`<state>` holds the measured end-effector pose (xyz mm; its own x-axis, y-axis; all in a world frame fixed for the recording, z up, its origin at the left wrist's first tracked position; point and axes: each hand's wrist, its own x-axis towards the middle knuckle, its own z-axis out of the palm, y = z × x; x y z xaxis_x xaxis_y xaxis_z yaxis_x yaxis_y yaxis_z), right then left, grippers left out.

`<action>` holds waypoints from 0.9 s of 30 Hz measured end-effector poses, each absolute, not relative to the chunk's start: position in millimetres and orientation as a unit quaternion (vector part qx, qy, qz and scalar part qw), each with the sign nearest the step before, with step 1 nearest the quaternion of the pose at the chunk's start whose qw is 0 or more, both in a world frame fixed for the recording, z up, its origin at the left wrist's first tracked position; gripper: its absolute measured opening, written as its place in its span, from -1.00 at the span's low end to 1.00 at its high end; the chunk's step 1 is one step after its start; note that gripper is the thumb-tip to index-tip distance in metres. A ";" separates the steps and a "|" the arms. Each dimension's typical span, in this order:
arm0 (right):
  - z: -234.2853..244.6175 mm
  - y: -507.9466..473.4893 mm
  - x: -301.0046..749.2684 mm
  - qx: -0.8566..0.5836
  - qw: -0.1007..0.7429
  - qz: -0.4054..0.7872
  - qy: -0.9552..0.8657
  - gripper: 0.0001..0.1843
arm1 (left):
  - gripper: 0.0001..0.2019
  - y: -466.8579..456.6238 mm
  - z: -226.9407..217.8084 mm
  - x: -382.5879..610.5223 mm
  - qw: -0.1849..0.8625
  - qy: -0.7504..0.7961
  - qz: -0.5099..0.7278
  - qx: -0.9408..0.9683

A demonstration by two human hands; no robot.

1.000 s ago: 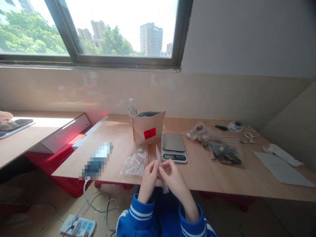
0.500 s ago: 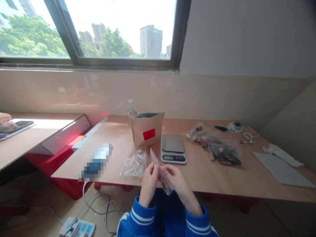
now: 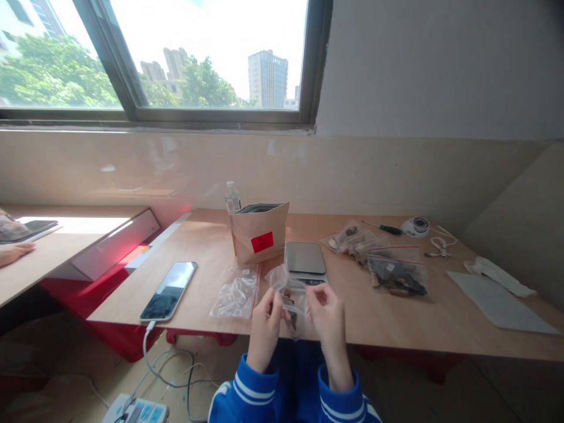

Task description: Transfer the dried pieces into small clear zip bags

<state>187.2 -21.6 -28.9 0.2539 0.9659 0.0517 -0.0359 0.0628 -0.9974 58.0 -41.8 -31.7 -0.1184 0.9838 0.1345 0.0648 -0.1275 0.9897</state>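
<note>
A clear zip bag (image 3: 296,302) with brown pieces inside is stretched between my two hands, just over the table's front edge. My left hand (image 3: 265,320) pinches its left side and my right hand (image 3: 326,311) pinches its right side. Behind the bag stands a digital kitchen scale (image 3: 305,257), its display partly covered by the bag and my right hand. A brown paper pouch (image 3: 259,232) with a red label stands open at the top, left of the scale. Left of my left hand lies a zip bag of clear empty bags (image 3: 235,294).
Several filled zip bags (image 3: 396,275) lie right of the scale, near a green screwdriver (image 3: 390,230) and a white dome camera (image 3: 415,227). A charging phone (image 3: 170,292) lies left; a bottle (image 3: 232,198) stands behind the pouch. Another person's hand (image 3: 15,252) rests at the left table.
My hands have moved apart, spreading the zip bag, which now faces me flat instead of edge-on. The other person's hand at far left has moved lower.
</note>
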 end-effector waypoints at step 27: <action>81.3 42.7 173.1 -0.305 0.352 0.456 -0.758 -0.70 | -0.32 -24.3 -64.0 38.0 0.586 0.321 0.691 0.275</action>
<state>173.1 42.7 81.3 -0.5666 0.7833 0.2559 0.1410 0.3981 -0.9064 38.0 -24.3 -64.0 -0.1622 0.9867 0.0045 -0.6336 -0.1077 0.7661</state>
